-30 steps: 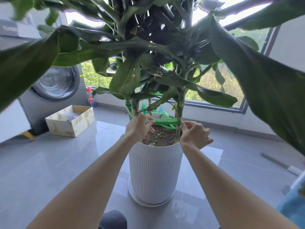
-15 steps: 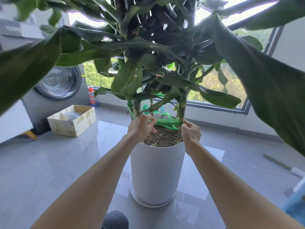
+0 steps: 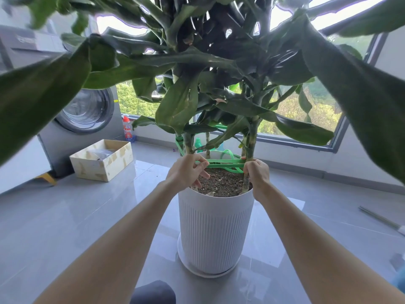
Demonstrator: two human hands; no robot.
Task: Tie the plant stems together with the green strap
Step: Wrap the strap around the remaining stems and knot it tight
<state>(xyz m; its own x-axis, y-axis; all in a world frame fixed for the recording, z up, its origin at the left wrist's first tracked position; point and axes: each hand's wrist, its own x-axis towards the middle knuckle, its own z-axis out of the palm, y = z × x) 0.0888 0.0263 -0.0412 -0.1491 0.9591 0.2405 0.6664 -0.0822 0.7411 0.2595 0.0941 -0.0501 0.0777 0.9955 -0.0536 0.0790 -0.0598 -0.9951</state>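
L grip (image 3: 186, 172) & R grip (image 3: 257, 173) both pinch green strap (image 3: 223, 166) (taut btwn stems (image 3: 250, 141)).

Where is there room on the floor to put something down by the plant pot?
Bare floor lies between the wooden box and the white pot, and from the pot to the metal rod on the right. The pot top is crowded: stems, green strap, left hand, right hand.

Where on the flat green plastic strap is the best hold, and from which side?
Likely the flat green plastic strap at its taut run above the soil, pinched across its faces from the near side, as the left hand and right hand do at either end; farther loops sag behind the stems.
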